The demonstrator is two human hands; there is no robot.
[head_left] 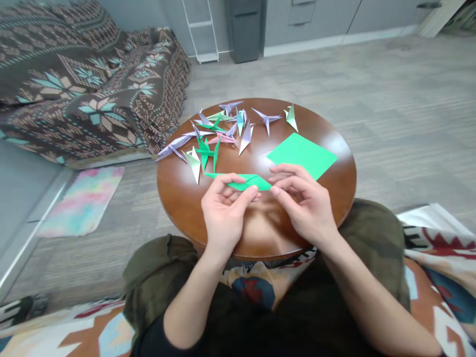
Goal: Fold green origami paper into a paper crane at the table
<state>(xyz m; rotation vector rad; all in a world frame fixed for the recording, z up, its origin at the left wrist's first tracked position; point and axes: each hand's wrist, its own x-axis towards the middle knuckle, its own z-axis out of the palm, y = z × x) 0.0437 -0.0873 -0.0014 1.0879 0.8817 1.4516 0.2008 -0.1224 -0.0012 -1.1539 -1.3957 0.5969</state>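
Observation:
A long, narrow piece of folded green paper [256, 183] is held between my two hands, just above the near half of the round table. My left hand [226, 203] pinches it around the middle, thumb in front and fingers behind. At its right end, my right hand [303, 198] has thumb and index finger closed on the tip. Behind my right hand lies a flat green paper sheet [303, 152]. Several folded paper cranes, among them a green crane [208, 152], a pink crane [223, 138] and a purple crane [266, 119], are clustered toward the far left.
The round brown wooden table [178, 198] stands close in front of my knees. A sofa with a patterned cover [104, 94] is at the left, and a pastel mat [84, 201] lies on the floor. Grey cabinets [327, 20] and a dark bin [245, 29] line the back.

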